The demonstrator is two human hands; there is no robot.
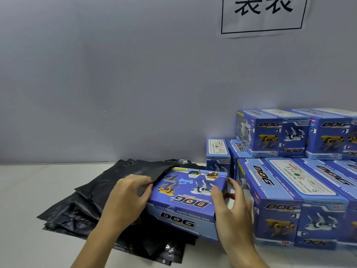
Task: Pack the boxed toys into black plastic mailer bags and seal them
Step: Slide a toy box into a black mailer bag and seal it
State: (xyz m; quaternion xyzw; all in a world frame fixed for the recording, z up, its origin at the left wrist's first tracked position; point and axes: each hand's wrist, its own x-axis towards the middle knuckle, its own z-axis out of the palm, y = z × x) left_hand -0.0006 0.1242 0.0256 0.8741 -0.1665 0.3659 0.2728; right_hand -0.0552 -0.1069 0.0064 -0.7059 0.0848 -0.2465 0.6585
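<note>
Sliding the box (185,198) into the top bag (123,182) risks snagging a corner on the thin film, a likely tear. Left hand (127,196) pinches the bag mouth; right hand (229,207) grips the box's right end. Its far left edge sits under the film; how deep is hidden. More boxes (289,190) are cut off right.

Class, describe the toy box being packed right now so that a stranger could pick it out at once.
Find the pile of black mailer bags on the white table, left of the stacked blue boxes. The toy box lies on that pile between the left hand and right hand. Only it is half-covered by a bag.
</note>
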